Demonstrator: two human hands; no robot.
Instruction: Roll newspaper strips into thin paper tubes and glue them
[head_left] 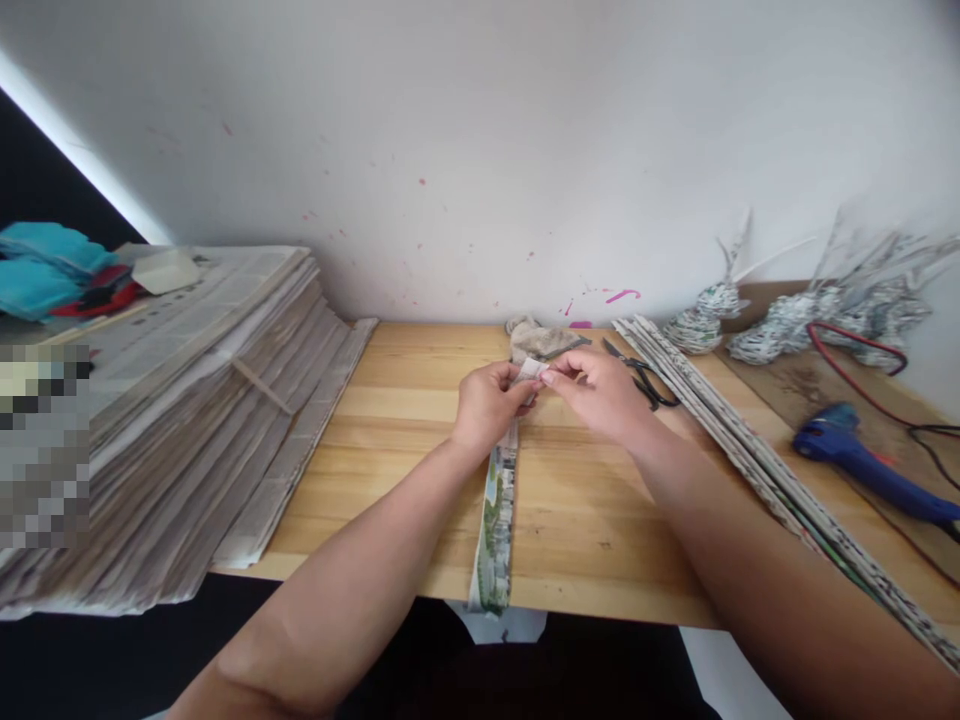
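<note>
A long strip of printed newspaper (496, 530) hangs down from my hands, across the wooden table and just past its front edge. Its upper end is pinched by my left hand (489, 400), whose fingers are closed around it. The fingertips of my right hand (592, 388) pinch the same end from the other side. Just behind my hands lies a crumpled grey-beige cloth (541, 340). Black-handled scissors (646, 382) rest beside my right hand, partly hidden by it.
A tall stack of newspapers (225, 400) fills the left side. Rolled paper sticks (720, 440) lie along the right. Beyond them are woven paper pieces (701, 322) and a blue glue gun (862, 465) with its cord on a cardboard sheet (780, 375). A wall rises behind the table (600, 520).
</note>
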